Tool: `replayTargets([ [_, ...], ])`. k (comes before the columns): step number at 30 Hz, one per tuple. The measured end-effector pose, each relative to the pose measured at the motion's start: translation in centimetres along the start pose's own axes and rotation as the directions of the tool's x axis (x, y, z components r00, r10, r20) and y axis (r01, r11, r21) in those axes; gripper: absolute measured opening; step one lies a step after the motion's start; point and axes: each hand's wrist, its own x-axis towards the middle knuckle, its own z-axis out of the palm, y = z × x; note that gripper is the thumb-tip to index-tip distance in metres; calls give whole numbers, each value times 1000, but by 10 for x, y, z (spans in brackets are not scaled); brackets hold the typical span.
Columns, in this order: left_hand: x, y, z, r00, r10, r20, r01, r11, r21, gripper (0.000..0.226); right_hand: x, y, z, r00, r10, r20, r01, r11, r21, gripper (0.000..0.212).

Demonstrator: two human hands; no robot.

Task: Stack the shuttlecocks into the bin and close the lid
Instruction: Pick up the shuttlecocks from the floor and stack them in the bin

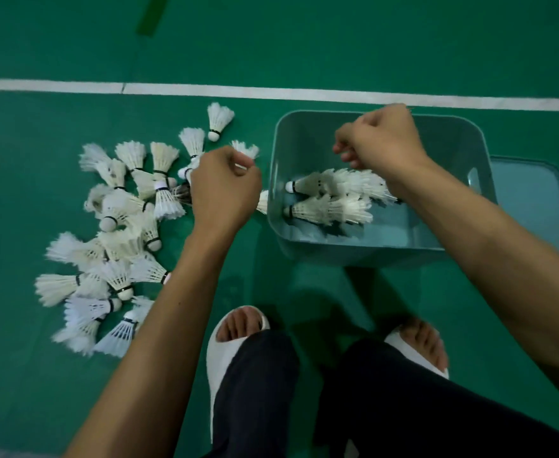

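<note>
A loose pile of white feather shuttlecocks [123,226] lies on the green floor at the left. To its right stands a teal bin [275,180], open, with two nested rows of shuttlecocks [332,198] lying on their sides inside. My left hand [225,190] is at the pile's right edge, close to the bin's left wall, fingers curled and pinching a shuttlecock [245,149] whose feathers stick out beyond the knuckles. My right hand [384,140] hovers over the bin above the rows, fingers loosely curled with nothing in them.
The bin's teal lid [536,200] lies flat on the floor against the bin's right side. A white court line [172,89] runs across behind the pile and the bin. My feet in white slippers [217,345] stand just in front of the bin.
</note>
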Motion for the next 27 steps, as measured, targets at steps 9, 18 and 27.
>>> replayTargets([
  [9,56,-108,5,942,-246,-230,286,944,162,64,20,-83,105,866,-316,388,463,802,-379,9],
  [18,120,-150,4,980,42,193,-148,806,573,77,28,-78,181,737,289,612,584,185,-791,27],
  [27,93,-139,-21,977,-175,-119,149,967,-205,20,40,-75,189,657,344,671,616,267,-741,40],
])
